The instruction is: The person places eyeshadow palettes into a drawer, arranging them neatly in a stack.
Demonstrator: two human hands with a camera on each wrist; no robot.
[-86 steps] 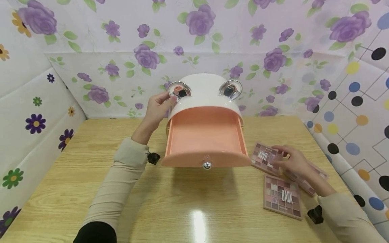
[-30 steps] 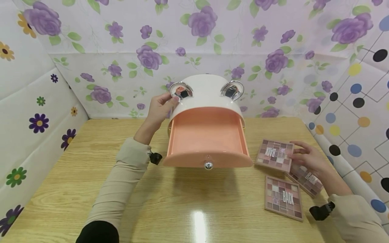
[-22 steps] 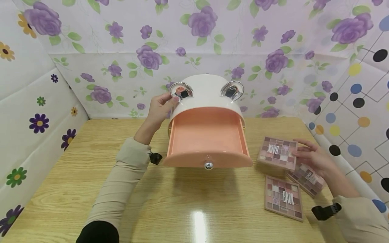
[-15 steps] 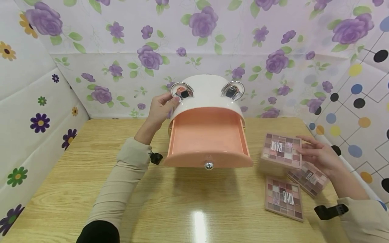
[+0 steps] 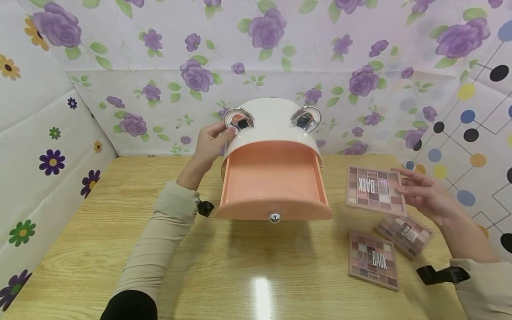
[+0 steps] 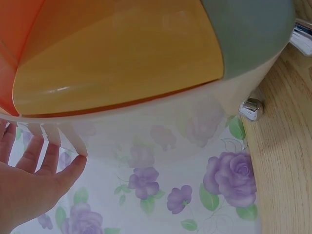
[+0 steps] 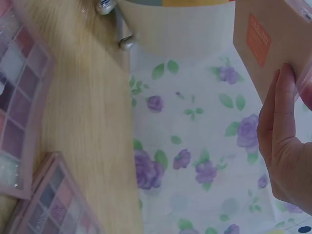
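My right hand (image 5: 430, 198) pinches an eyeshadow palette (image 5: 376, 190) by its right edge and holds it above the table. Its plain back (image 7: 265, 46) shows in the right wrist view. Two more palettes lie below: one (image 5: 373, 261) flat in front, another (image 5: 405, 234) turned at an angle. A white rounded drawer organizer (image 5: 272, 118) with chrome eye-like rings stands in the middle; its peach top drawer (image 5: 274, 178) is pulled out with nothing in it. My left hand (image 5: 209, 144) rests its fingertips against the organizer's left side, by the chrome ring (image 5: 238, 119).
Below the peach drawer, yellow (image 6: 122, 53) and green (image 6: 253, 34) drawer fronts show in the left wrist view. A chrome knob (image 5: 274, 218) sticks out of the peach drawer front. Flowered cloth (image 5: 160, 102) hangs behind the wooden table (image 5: 120, 213), with dotted cloth (image 5: 472, 146) at the right.
My right hand has slid the top palette off the pile and lifted it up and to the right, uncovering more of the angled one. My left hand stays put.
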